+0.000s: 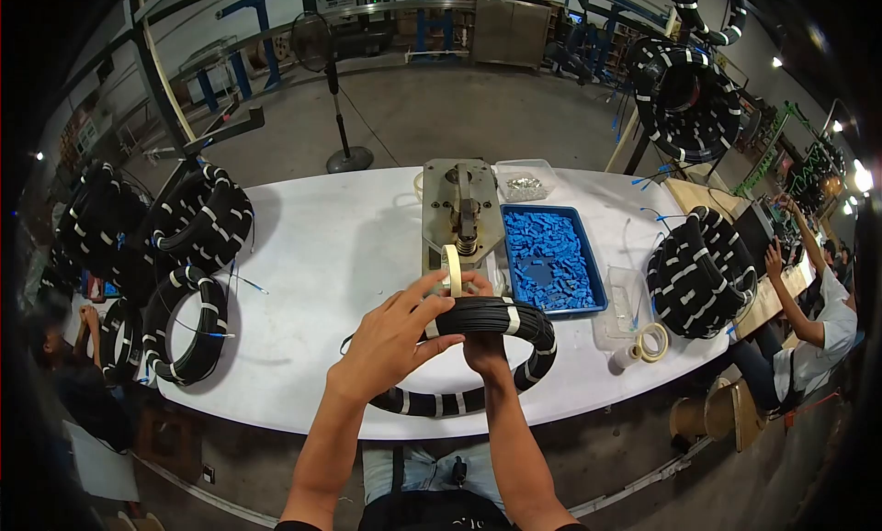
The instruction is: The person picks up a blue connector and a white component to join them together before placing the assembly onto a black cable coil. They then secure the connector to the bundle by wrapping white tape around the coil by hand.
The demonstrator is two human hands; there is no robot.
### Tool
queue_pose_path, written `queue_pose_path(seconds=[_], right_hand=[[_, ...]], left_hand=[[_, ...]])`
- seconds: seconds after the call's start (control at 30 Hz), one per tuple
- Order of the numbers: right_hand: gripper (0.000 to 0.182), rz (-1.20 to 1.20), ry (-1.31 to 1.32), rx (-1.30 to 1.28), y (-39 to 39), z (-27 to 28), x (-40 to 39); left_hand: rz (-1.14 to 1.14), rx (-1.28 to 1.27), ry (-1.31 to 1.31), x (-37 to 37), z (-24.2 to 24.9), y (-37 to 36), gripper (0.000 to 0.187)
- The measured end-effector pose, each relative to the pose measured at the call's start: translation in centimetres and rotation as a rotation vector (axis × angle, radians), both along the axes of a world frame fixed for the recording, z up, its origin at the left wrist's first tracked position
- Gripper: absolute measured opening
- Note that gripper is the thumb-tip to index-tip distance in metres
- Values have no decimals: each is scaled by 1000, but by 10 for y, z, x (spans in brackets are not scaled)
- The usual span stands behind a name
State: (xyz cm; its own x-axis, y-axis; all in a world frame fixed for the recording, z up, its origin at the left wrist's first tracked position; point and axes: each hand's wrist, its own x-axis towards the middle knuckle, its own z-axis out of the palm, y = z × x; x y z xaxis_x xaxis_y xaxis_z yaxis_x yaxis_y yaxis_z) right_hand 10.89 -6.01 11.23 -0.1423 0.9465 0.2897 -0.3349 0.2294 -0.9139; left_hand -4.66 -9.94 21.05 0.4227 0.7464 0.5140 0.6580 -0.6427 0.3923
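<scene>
A coil of black cable (537, 333), banded with pale tape, lies near the table's front edge, its far side raised in my hands. My left hand (395, 333) is on the coil's upper left part, fingers bent beside a roll of cream tape (452, 269) that stands on edge. My right hand (482, 347) reaches through the ring and wraps around the cable from below; its fingertips show behind the coil. Just beyond my hands stands a metal press (462, 205). To its right is a blue tray (602, 297) of small blue connectors.
Taped cable coils are stacked at the left (197, 219) and right (703, 274). A clear box (525, 180) sits behind the tray, and tape rolls (652, 343) lie at the right front. People are seated at both sides. A fan (349, 157) stands beyond the table.
</scene>
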Motion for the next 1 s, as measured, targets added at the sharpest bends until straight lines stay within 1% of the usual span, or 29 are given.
queue_pose_path(seconds=[0.03, 0.07, 0.1, 0.13, 0.27, 0.33, 0.37, 0.43, 0.5, 0.53, 0.57, 0.63, 0.7, 0.77, 0.8, 0.83, 0.9, 0.93, 0.97, 1.0], right_hand=[[37, 5, 2, 3, 2, -3, 1], [36, -31, -72, 45, 2, -5, 3], [34, -68, -146, 87, 2, -7, 4], [35, -69, -151, 127, 6, -12, 4], [39, -62, -69, 108, 2, -13, 6], [40, -284, -415, 282, -1, -18, 10], [40, -284, -416, 285, -11, -20, 14], [38, -205, -891, -80, -41, 0, 24], [35, 110, -758, -8, -52, 20, 35], [41, 281, -774, -49, -54, 40, 42], [37, 335, -738, 47, -57, 51, 48], [30, 391, -445, 33, -57, 71, 59], [22, 194, -290, 59, -50, 92, 64], [18, -74, -422, 39, -33, 123, 59], [24, -163, -500, 92, -17, 126, 56], [24, -162, -499, 98, -2, 128, 53], [34, -31, -970, 303, 25, 126, 49], [44, 85, -1150, 250, 36, 126, 45], [44, 81, -1149, 253, 40, 129, 43], [45, 223, -1092, 150, 41, 135, 39]], left_hand=[[7, -42, 22, 0, 2, 1, 44], [12, -40, 23, 0, 4, 2, 44], [21, -135, 29, 0, 7, 2, 44], [30, -230, 34, 0, 9, 3, 45], [32, -197, 11, 0, 2, 4, 46], [65, -191, 5, 0, 0, 4, 46], [66, -189, 3, -1, -1, 5, 46], [67, -155, -3, -1, -2, 5, 46], [81, -147, -4, -3, -5, 8, 45], [95, -146, -1, -3, -7, 9, 45], [94, -148, 0, -3, -8, 9, 45], [84, -114, -18, -4, -8, 9, 45], [96, -114, 0, -3, -5, 6, 45], [107, -113, 20, -2, -4, 2, 45], [95, -109, 20, -3, -4, 1, 45], [82, -101, 19, -3, -3, 1, 45], [84, -94, 25, -2, -2, -3, 44], [83, -88, 31, -1, -1, -4, 43], [82, -84, 32, -1, 1, -5, 43], [76, -85, 38, 0, 3, -7, 43]])
